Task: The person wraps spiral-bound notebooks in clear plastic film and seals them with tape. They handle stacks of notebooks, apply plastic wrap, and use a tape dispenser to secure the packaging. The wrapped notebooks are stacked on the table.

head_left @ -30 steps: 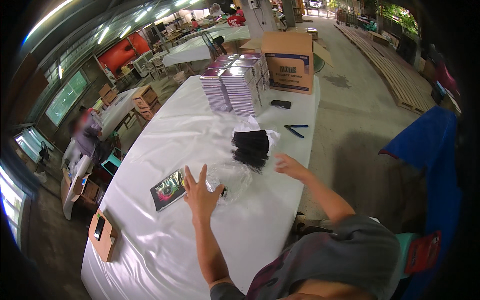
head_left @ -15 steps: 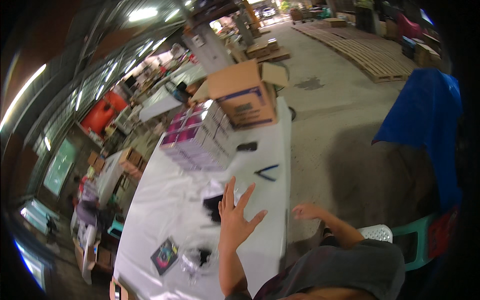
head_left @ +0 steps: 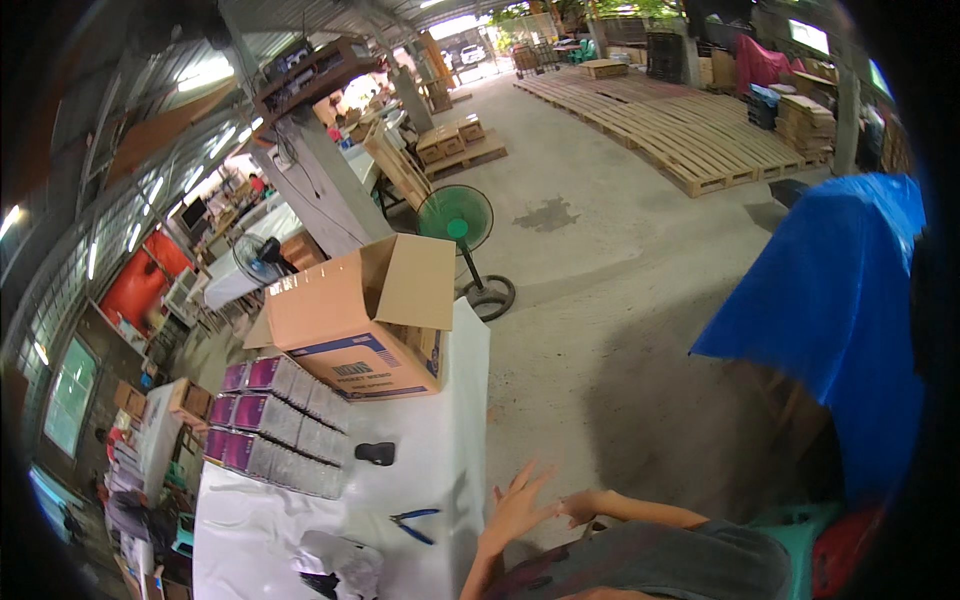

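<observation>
Left hand (head_left: 518,508): fingers spread, empty, above the desk's (head_left: 440,440) right edge.
Right hand (head_left: 578,508): fingers unclear.
Pliers (head_left: 412,524): likely light, rigid; grip the blue handles.

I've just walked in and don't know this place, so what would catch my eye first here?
Probably the open cardboard box at the far end of the white table, with stacked purple packs just in front of it. Nearer, the person's left hand hangs open with fingers spread past the table's edge, the right hand beside it, blue-handled pliers close by. A big blue tarp fills the right.
</observation>
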A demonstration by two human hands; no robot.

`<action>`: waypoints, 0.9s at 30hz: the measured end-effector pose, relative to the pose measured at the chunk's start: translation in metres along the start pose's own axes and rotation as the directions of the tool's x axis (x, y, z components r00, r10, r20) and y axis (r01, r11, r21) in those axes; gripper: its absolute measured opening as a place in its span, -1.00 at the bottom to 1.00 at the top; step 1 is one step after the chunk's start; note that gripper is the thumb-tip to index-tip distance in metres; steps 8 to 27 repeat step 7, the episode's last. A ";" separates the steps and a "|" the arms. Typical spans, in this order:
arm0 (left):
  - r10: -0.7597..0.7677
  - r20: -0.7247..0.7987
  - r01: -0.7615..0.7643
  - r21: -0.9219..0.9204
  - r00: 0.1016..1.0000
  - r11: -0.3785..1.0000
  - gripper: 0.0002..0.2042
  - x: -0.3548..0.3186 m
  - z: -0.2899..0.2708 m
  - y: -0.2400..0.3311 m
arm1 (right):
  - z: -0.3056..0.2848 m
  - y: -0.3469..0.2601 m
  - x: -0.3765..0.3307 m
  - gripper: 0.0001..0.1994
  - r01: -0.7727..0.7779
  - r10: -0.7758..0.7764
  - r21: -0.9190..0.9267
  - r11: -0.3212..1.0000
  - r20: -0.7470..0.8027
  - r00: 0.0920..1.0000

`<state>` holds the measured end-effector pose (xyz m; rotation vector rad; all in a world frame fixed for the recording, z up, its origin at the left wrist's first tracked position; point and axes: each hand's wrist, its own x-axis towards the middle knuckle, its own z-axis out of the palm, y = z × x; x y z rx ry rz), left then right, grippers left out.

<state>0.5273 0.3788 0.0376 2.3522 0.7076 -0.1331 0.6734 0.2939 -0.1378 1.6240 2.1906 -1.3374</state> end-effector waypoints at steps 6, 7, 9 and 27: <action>0.048 -0.043 -0.059 -0.307 0.998 0.950 -0.26 0.065 -0.001 -0.040 | -0.084 0.101 -0.005 -0.43 0.143 -0.115 0.138 0.980 -0.192 0.975; -0.058 -0.018 0.048 -0.348 0.998 0.936 -0.26 0.077 -0.019 -0.027 | -0.119 0.102 -0.016 -0.41 0.090 -0.059 0.156 0.984 -0.192 0.980; -0.058 -0.018 0.048 -0.348 0.998 0.936 -0.26 0.077 -0.019 -0.027 | -0.119 0.102 -0.016 -0.41 0.090 -0.059 0.156 0.984 -0.192 0.980; -0.058 -0.018 0.048 -0.348 0.998 0.936 -0.26 0.077 -0.019 -0.027 | -0.119 0.102 -0.016 -0.41 0.090 -0.059 0.156 0.984 -0.192 0.980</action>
